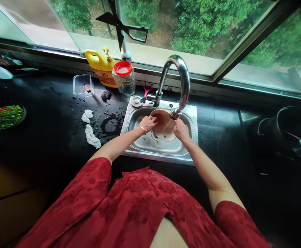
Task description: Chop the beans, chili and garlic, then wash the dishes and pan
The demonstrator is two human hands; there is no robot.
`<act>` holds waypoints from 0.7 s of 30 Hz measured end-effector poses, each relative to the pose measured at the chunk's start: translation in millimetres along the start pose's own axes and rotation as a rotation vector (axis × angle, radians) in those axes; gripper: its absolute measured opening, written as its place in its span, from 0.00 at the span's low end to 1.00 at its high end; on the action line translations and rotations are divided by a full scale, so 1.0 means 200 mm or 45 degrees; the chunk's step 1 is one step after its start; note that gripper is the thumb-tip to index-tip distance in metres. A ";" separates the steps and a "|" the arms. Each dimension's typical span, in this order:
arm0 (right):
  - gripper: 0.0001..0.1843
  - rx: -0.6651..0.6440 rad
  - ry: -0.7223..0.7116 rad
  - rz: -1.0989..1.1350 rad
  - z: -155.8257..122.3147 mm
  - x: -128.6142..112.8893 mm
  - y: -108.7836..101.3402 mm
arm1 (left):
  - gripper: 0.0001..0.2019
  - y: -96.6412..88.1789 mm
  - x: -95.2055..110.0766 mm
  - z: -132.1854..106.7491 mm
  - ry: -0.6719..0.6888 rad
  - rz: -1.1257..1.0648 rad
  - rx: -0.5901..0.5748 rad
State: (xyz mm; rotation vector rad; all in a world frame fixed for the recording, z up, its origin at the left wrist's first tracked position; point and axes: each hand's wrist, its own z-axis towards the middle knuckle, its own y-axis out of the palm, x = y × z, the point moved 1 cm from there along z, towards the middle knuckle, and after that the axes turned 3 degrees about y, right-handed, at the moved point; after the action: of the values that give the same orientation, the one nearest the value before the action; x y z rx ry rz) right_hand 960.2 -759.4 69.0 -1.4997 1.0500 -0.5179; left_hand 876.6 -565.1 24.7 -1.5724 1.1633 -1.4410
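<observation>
Over the steel sink (133, 150) a round, pale plate or shallow bowl (165, 129) is tilted, with a brownish tint on its upper left. My left hand (148, 124), wearing a gold bangle, grips its left side, the fingers reaching over the face. At its right rim my right hand (181, 130) is closed on the edge, just below the faucet's spout. The chrome faucet (184, 79) arches above the plate, and a thin stream of water seems to run onto it. The thumbs and the plate's underside are partly hidden.
Left of the sink lie crumpled white cloths (92, 136), a dark scrubber (105, 96) and a clear tub (82, 85). A yellow jug (101, 67) and a red-lidded jar (124, 78) stand by the window. Chopped vegetables (6, 117) fill a dish far left; a dark pot (271, 129) sits right.
</observation>
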 end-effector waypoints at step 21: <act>0.37 0.117 0.141 0.658 0.01 0.18 0.19 | 0.24 0.10 0.23 -0.11 -0.294 -0.878 0.189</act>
State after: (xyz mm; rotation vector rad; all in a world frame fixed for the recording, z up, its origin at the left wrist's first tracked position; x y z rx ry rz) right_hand 967.8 -785.1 23.6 -1.0698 1.4223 -0.2779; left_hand 851.6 -614.0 25.9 -2.0717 0.3690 -1.6481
